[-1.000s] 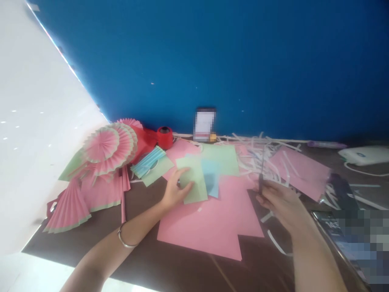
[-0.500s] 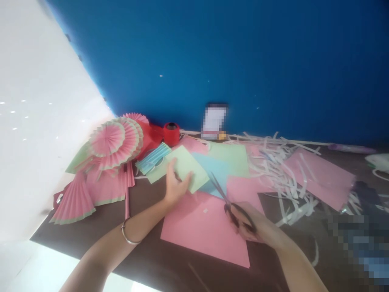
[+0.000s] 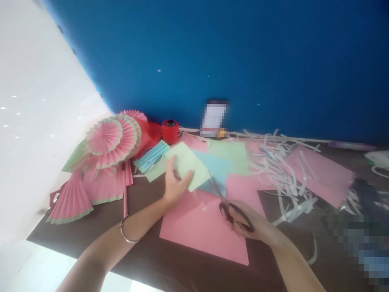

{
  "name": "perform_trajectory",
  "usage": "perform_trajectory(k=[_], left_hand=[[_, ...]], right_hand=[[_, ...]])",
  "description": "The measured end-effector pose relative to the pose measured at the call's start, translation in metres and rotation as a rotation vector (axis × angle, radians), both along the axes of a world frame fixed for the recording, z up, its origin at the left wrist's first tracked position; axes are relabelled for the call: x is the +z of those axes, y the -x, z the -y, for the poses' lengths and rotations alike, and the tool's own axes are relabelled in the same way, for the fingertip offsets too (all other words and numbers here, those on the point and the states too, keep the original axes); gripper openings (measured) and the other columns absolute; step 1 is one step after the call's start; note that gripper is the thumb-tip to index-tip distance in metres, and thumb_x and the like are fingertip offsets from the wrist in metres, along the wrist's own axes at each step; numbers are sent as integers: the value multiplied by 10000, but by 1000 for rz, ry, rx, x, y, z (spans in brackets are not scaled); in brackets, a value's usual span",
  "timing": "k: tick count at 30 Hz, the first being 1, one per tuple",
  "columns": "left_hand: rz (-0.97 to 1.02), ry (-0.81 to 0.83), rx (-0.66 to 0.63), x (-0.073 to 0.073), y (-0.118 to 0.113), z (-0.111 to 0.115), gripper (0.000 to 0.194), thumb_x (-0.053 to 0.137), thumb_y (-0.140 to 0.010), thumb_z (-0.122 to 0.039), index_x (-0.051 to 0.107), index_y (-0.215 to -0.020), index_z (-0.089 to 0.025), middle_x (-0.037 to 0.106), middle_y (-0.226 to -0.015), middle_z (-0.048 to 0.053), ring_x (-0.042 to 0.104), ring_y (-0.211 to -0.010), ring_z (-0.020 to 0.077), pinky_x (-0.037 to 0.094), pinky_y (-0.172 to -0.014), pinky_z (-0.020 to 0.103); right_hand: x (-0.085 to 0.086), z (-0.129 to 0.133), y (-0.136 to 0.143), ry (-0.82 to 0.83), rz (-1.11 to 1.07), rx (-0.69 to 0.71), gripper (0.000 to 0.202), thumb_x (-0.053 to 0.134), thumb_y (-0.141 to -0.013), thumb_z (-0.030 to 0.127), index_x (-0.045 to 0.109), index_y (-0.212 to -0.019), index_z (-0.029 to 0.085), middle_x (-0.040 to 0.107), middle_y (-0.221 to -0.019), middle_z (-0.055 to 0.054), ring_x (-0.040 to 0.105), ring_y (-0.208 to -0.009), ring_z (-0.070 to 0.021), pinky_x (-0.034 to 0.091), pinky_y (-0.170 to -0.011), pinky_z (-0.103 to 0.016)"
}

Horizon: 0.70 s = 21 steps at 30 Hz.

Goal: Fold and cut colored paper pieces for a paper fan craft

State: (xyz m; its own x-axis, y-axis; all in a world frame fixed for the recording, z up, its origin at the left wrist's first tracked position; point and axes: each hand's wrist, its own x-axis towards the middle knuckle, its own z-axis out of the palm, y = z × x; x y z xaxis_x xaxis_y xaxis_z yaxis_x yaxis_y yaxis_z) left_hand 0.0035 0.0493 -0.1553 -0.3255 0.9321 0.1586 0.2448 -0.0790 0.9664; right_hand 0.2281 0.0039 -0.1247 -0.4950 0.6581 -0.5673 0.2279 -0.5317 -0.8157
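My left hand grips a light green sheet of paper by its near edge, thumb on top. In my right hand is a pair of scissors with dark handles, my fingers through the loops. The blades point up and left, with their tips at the right corner of the green sheet. Beneath my hands lies a pink sheet of paper with a small white scrap on it. A blue sheet shows partly behind the green one.
Pleated pink-and-green paper fans are piled at the left. A red tape roll and a folded blue face mask sit near the middle. White paper strips are heaped at the right beside a pink packet. A blue wall rises behind.
The scissors have moved slightly left, bringing their tips to the green sheet's right corner. My left hand keeps its hold on the sheet. The whole view has shifted a little.
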Motion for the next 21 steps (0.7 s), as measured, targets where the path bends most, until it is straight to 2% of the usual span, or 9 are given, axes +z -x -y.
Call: perform_trajectory(k=[3, 7, 13, 17, 21], left_hand=[[-16, -26, -33, 1, -3, 4, 726, 699, -684, -413, 375, -1307, -226, 531, -1021, 77, 506, -661, 109, 449, -580, 250], [-41, -49, -53, -1, -3, 5, 728, 702, -678, -410, 378, -1309, -243, 523, -1028, 76, 527, -720, 125, 444, -602, 251], [-62, -78, -103, -4, -3, 5, 724, 702, -664, -406, 380, -1298, -269, 488, -1151, 78, 536, -792, 121, 428, -648, 247], [-70, -82, -116, -3, -4, 6, 707, 689, -678, -400, 370, -1296, -272, 477, -1179, 79, 522, -768, 110, 417, -604, 230], [-73, -89, -131, -2, -4, 7, 715, 687, -681, -400, 360, -1302, -263, 478, -1177, 90, 497, -729, 107, 405, -542, 217]], right_hand=[[-9, 0, 0, 6, -41, -14, 444, 530, -728, 632, 504, -731, 188, 549, -650, 7, 405, -395, -50, 287, -343, -191], [-15, 0, -1, 20, -68, -25, 445, 555, -704, 639, 519, -745, 198, 572, -684, -9, 498, -475, -87, 349, -382, -204], [-4, -1, 3, 7, -69, -12, 461, 564, -694, 645, 536, -777, 192, 583, -698, -21, 528, -515, -100, 354, -391, -202], [4, -1, 6, -2, -51, -2, 480, 582, -673, 651, 528, -780, 186, 570, -688, -15, 521, -524, -98, 352, -404, -200], [3, -2, 6, -20, -49, 9, 486, 539, -698, 666, 521, -766, 185, 552, -668, -10, 484, -486, -88, 335, -400, -212]])
